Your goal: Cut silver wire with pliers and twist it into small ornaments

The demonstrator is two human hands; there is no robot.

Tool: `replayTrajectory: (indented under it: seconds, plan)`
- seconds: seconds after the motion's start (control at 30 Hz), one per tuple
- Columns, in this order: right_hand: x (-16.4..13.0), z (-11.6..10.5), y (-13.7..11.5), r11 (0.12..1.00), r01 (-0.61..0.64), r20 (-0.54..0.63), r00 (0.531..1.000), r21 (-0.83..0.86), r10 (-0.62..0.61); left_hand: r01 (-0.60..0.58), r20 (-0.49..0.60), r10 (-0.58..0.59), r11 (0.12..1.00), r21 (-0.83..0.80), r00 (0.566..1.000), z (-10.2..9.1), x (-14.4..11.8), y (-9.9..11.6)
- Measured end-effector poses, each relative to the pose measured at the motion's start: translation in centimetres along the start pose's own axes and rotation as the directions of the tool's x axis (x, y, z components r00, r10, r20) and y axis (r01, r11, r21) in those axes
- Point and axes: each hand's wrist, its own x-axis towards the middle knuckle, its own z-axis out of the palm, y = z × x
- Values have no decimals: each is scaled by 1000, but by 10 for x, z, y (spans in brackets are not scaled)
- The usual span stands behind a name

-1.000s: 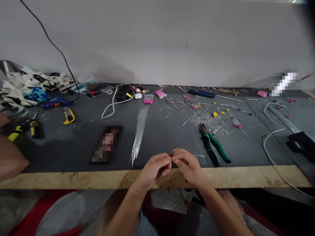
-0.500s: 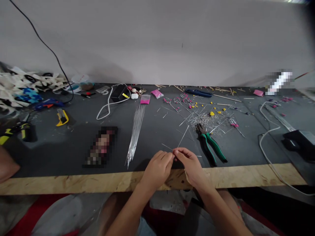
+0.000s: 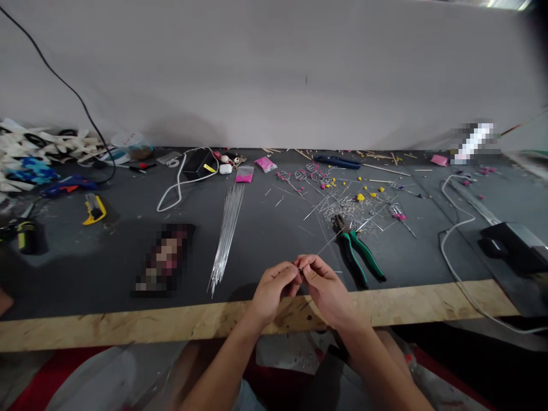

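Note:
Both hands meet just above the front edge of the dark table. My left hand point(image 3: 276, 285) is closed, its fingertips pinching at the near end of a thin metal wire. Against it, my right hand point(image 3: 324, 285) is closed too, thumb and forefinger on the same wire point(image 3: 329, 242), which sticks out up and to the right. The held end is mostly hidden by my fingers. Right of the hands lie green-handled pliers point(image 3: 359, 251), jaws pointing away. On the left rests a bundle of straight wires point(image 3: 228, 234).
Cut wire pieces point(image 3: 351, 205) and yellow bits scatter behind the pliers. Pink packets point(image 3: 244, 174), small wire shapes point(image 3: 314, 174) and a blue tool point(image 3: 337, 162) lie farther back. A yellow cutter point(image 3: 94, 209) and a blurred-out flat object point(image 3: 165, 260) are left. A white cable point(image 3: 454, 251) crosses the right side.
My left hand has turned, showing its thumb and curled fingers. The held wire now points lower to the right, and its left-pointing strand no longer shows. The view has shifted slightly right.

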Motion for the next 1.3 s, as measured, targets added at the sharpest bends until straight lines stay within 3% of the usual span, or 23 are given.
replayTrajectory:
  seconds: [0.07, 0.17, 0.23, 0.33, 0.43, 0.53, 0.67, 0.77, 0.83, 0.87, 0.93, 1.03, 1.1, 1.17, 1.23, 1.3]
  plan:
    - [1, 0, 0, 1000, 5, 6, 1000, -10, -5, -4, -11, 4, 1000, 5, 1000, 0, 1, -2]
    - [4, 1, 1, 1000, -2, -26, 1000, -11, 1, -178, -35, 201, 927, 330, 979, -1, 0, 0]
    - [5, 0, 2, 999, -6, -75, 997, -32, 4, -313, 35, 367, 735, 602, 930, -3, -3, 3]
    - [7, 0, 3, 997, -28, -113, 993, -78, 20, -393, 170, 473, 424, 816, 864, -7, -5, 4]
    - [8, -1, 6, 992, -67, -115, 992, -106, 55, -371, 186, 489, 313, 874, 852, -11, -6, 2]
    - [9, -2, 8, 977, -102, -109, 991, -187, 82, -336, 140, 466, 369, 867, 874, -14, -7, 2]
    - [10, -3, 10, 924, -16, -58, 998, -381, -7, -244, -8, 370, 630, 737, 929, -14, -8, 3]
    - [10, 0, 12, 863, 60, -15, 997, -502, -78, -107, -155, 209, 862, 495, 965, -14, -7, 2]
    - [10, 3, 14, 829, 109, 3, 992, -548, -128, -3, -197, 43, 980, 197, 980, -15, -5, 1]
    - [10, 5, 15, 815, 137, 9, 987, -562, -160, 59, -171, -55, 998, 22, 984, -16, -4, 0]
    - [10, 8, 17, 791, 193, 14, 974, -580, -227, 205, -35, -222, 941, -271, 974, -20, -3, -1]
    - [10, 9, 19, 772, 261, 47, 956, -580, -288, 327, 142, -295, 842, -429, 945, -26, -3, 1]
    - [10, 8, 18, 774, 288, 94, 954, -564, -286, 284, 138, -249, 867, -409, 959, -29, -5, 4]
    - [11, 6, 17, 768, 307, 96, 947, -562, -307, 161, 67, -148, 950, -268, 987, -29, -9, 8]
    - [11, 5, 15, 741, 305, 21, 930, -598, -366, -11, -19, 11, 1000, 15, 1000, -28, -14, 10]
    - [11, 3, 16, 718, 260, -59, 920, -645, -387, -165, -53, 196, 921, 354, 979, -26, -17, 10]
